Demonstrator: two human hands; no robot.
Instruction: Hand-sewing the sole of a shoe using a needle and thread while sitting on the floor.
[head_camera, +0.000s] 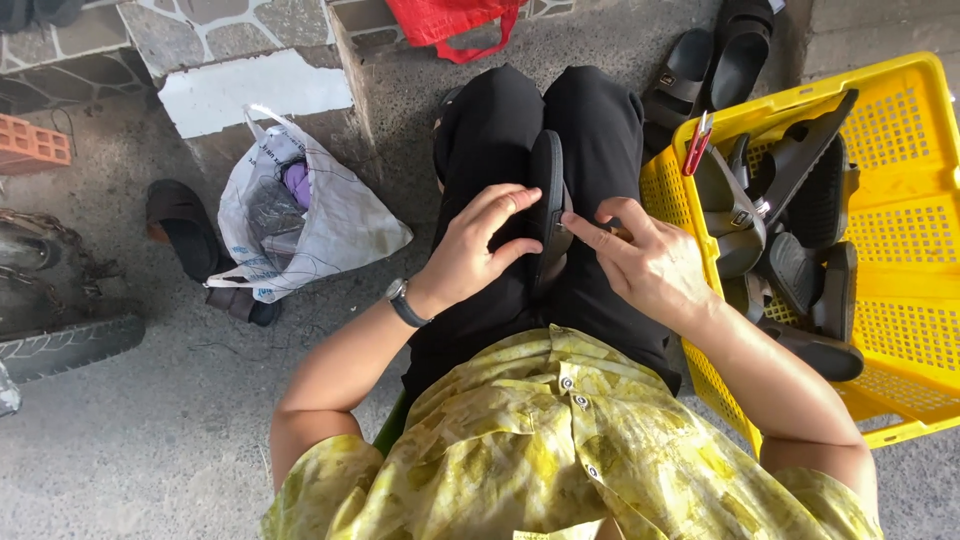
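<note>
Person is sitting with legs together, and a black sandal (548, 205) is standing on its edge in the lap, wedged between the thighs. The left hand (478, 250) is grasping it from the side, fingers curling over the top edge of the sole, so that grip is clenched on the sandal. The right hand (650, 262) is pressing against the other side, pointer finger touching the sole; something thin is poking out between its fingers, too small to make out. Can't tell if that grip is fully closing on the sandal or just bracing it.

Just beside the right arm a yellow crate (900, 215) is sitting on the concrete floor (150, 440), holding more dark sandals (790, 220), with a red clip (697, 143) on its rim. On the other side a white plastic bag (310, 215) is lying on the floor, and a red bag (450, 20) is resting up ahead.
</note>
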